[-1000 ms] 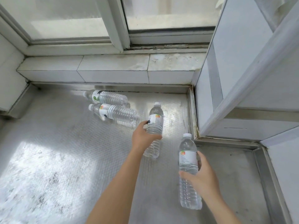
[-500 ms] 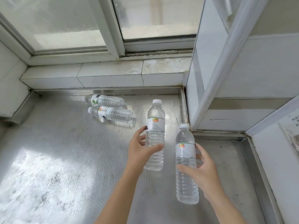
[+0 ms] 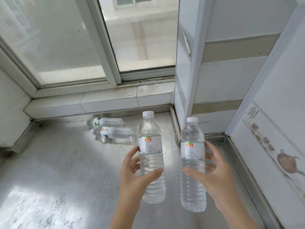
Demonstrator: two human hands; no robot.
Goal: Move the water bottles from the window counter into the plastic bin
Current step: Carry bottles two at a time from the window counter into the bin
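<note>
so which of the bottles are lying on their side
The two clear plastic water bottles near the window ledge, one behind the other, lie flat on the metal counter; the other two are held upright in the hands.

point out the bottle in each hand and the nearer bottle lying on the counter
left-hand bottle [image 3: 151,146], head view, on its label
right-hand bottle [image 3: 192,150], head view, on its label
nearer lying bottle [image 3: 118,132], head view, on its ribbed body

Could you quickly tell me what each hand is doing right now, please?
Left hand: closed around an upright water bottle.
Right hand: closed around a second upright bottle.
</note>
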